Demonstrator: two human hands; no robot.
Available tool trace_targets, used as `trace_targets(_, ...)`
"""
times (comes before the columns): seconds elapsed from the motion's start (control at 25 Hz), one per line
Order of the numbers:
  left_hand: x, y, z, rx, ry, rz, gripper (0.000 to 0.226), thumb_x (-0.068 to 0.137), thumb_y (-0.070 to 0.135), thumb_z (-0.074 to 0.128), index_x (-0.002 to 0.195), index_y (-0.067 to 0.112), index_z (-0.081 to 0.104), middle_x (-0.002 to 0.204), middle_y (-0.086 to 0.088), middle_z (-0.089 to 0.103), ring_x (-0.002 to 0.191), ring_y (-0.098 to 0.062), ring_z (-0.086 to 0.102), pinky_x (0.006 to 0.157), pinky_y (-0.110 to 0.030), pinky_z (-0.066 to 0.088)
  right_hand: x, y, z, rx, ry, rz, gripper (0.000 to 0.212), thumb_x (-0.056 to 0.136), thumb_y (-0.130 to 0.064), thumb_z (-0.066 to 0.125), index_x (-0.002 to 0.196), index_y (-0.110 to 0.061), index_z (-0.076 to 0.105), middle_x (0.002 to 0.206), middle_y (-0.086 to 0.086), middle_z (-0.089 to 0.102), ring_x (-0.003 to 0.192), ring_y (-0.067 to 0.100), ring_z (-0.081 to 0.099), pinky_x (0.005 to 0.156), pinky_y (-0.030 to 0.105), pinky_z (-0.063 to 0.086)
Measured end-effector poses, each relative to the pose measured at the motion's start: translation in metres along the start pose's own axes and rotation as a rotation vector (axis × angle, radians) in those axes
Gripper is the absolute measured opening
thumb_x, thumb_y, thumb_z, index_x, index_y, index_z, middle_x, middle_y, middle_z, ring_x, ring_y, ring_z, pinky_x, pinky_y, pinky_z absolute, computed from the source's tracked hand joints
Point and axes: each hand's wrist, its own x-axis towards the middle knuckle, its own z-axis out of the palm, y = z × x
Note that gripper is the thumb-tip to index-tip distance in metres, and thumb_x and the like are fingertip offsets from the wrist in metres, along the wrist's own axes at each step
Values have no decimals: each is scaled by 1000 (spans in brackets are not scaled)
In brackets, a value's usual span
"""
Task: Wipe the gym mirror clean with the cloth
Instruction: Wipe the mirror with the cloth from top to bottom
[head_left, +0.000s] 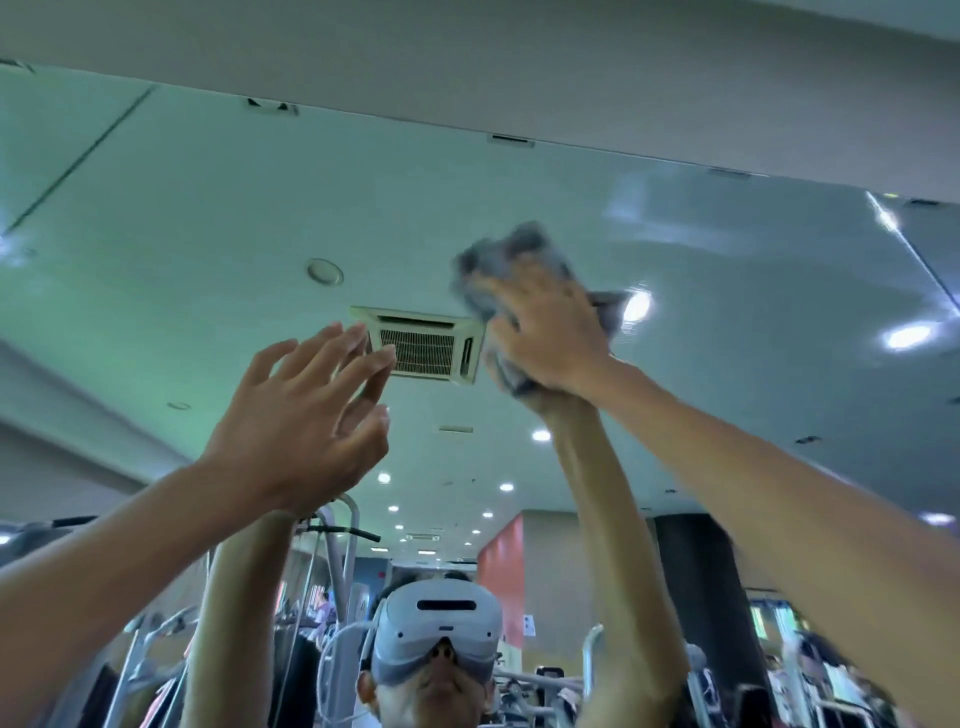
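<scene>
The gym mirror fills the view, and its top edge runs slantwise under a white wall strip. My right hand is raised high and presses a crumpled grey cloth flat against the glass, fingers spread over it. My left hand is lifted to the left of it with fingers straight and loosely spread, holding nothing; I cannot tell if its fingertips touch the glass. The reflections of both arms meet the hands from below.
The mirror reflects a ceiling air-conditioner vent, ceiling lights, grey gym machines and my reflected head with a white headset. A hazy streak shows on the glass at the upper right.
</scene>
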Motion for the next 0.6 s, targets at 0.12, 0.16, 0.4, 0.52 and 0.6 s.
trace_targets(0.12, -16, -25, -4, 8, -3, -15, 62, 94, 53, 26, 146, 25, 46, 155, -7, 42, 144, -25, 37, 111, -48, 26, 16, 31, -11, -21, -23, -142, 60, 86, -54, 30, 143, -44, 44, 158, -9, 33, 146, 18, 28, 115, 48, 25)
trace_targets(0.16, -19, -29, -6, 5, -15, -21, 63, 94, 54, 25, 147, 27, 44, 156, -6, 40, 145, -25, 35, 112, -47, 24, 25, 37, -13, -10, 76, 111, 60, 86, -55, 29, 142, -42, 45, 158, -7, 34, 146, 20, 27, 114, 51, 26)
trace_targets(0.4, -25, -37, -2, -37, -27, -18, 64, 94, 55, 22, 151, 31, 38, 160, -3, 34, 149, -22, 28, 116, -45, 19, 26, -48, 18, -34, -30, -202, 56, 93, -50, 28, 147, -44, 37, 162, -9, 25, 149, 17, 19, 118, 50, 12)
trace_targets(0.52, -28, -43, -3, -37, -21, -8, 64, 94, 55, 21, 153, 33, 33, 161, -1, 31, 150, -20, 25, 118, -46, 20, 44, -24, 3, 26, 23, -174, 53, 94, -50, 33, 144, -39, 46, 157, -9, 35, 145, 15, 30, 117, 39, 22)
trace_targets(0.6, -28, -41, -6, -37, -28, -16, 66, 92, 56, 20, 153, 33, 33, 161, 0, 30, 150, -20, 24, 118, -46, 22, 58, -22, 11, 61, 184, 405, 48, 98, -45, 31, 144, -38, 45, 159, -5, 31, 148, 17, 22, 119, 45, 16)
